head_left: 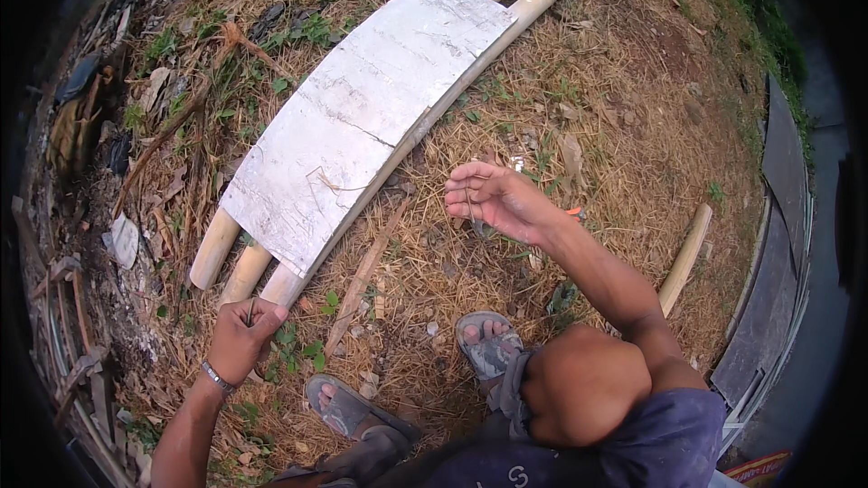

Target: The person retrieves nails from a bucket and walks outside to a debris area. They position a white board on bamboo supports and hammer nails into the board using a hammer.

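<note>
A curved, dirty white sheet (362, 108) lies over several side-by-side bamboo poles (470, 90) on the grass. My left hand (242, 341) is at the near left end of the poles, beside the end of the nearest one. Its thumb and fingers pinch a small, thin dark piece, too small to name. My right hand (497, 202) is raised over the grass to the right of the sheet, palm partly turned up. Its fingers are together and slightly curled, with a thin dark strand across them; what it is does not show clearly.
Dry grass (624, 126) covers the ground. A flat wood strip (366, 276) lies between the sheet and my sandals (348, 407). At right are a short bamboo piece (684, 258) and grey panels (779, 244). A small orange item (576, 211) shows beside my right wrist. Sticks and debris line the left.
</note>
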A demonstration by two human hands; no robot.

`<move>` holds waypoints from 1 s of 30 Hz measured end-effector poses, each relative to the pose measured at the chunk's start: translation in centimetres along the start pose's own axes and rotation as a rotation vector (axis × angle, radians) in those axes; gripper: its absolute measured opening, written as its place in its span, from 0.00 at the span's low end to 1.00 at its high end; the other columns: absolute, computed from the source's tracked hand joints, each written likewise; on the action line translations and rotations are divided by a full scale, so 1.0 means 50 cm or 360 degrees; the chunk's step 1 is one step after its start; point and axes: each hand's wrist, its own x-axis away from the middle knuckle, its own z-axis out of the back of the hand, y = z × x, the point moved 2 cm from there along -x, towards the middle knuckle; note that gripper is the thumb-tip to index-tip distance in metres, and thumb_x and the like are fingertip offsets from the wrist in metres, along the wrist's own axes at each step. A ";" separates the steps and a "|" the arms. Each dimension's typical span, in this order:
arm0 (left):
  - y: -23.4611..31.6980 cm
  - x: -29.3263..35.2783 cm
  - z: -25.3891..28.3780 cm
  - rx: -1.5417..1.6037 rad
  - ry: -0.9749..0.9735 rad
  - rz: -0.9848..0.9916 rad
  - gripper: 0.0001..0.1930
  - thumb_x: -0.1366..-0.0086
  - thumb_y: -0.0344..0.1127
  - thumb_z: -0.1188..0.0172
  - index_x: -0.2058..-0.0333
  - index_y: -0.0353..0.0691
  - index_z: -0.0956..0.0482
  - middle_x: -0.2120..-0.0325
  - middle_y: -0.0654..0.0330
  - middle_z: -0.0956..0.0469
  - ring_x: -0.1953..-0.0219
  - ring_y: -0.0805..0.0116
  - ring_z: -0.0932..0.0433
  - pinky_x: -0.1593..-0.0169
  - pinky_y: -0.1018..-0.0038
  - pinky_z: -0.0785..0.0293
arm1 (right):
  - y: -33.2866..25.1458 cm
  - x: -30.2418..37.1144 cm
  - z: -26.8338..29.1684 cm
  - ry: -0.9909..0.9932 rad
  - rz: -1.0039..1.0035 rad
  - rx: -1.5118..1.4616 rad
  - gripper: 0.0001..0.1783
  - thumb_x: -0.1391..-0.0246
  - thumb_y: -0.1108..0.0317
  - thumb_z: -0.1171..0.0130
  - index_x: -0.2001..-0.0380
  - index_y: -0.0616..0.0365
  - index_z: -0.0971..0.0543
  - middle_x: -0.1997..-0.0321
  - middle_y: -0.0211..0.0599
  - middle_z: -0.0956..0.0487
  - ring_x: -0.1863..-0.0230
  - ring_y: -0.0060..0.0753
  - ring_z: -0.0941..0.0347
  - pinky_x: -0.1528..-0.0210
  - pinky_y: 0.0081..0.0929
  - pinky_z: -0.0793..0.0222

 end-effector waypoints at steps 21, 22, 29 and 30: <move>0.104 -0.151 -0.364 0.2598 -0.1082 -0.0244 0.23 0.26 0.42 0.58 0.49 0.26 0.28 0.51 0.45 0.24 0.39 0.50 0.32 0.34 0.56 0.36 | -0.019 0.136 -0.179 -0.0144 0.1072 0.1975 0.09 0.46 0.77 0.44 0.60 0.62 0.23 0.62 0.40 0.26 0.62 0.37 0.26 0.58 0.31 0.29; 0.097 -0.153 -0.374 0.2594 -0.1048 -0.0257 0.23 0.26 0.42 0.59 0.48 0.26 0.29 0.50 0.45 0.24 0.38 0.50 0.32 0.34 0.57 0.36 | -0.016 0.136 -0.191 -0.0179 0.1079 0.2154 0.09 0.46 0.76 0.43 0.60 0.61 0.23 0.61 0.42 0.26 0.61 0.40 0.25 0.58 0.32 0.29; 0.087 -0.144 -0.422 0.2414 -0.0942 -0.0338 0.25 0.26 0.43 0.59 0.43 0.26 0.33 0.45 0.45 0.29 0.38 0.52 0.33 0.34 0.58 0.38 | 0.036 0.133 -0.161 -0.0014 0.1119 0.2367 0.14 0.49 0.70 0.35 0.59 0.61 0.23 0.61 0.42 0.26 0.60 0.45 0.24 0.61 0.38 0.27; 0.085 -0.143 -0.427 0.2356 -0.0914 -0.0357 0.25 0.26 0.44 0.60 0.43 0.26 0.34 0.44 0.45 0.29 0.38 0.52 0.33 0.34 0.59 0.39 | 0.039 0.135 -0.161 -0.0010 0.1105 0.2333 0.14 0.49 0.70 0.36 0.59 0.61 0.23 0.61 0.42 0.26 0.61 0.45 0.24 0.61 0.38 0.27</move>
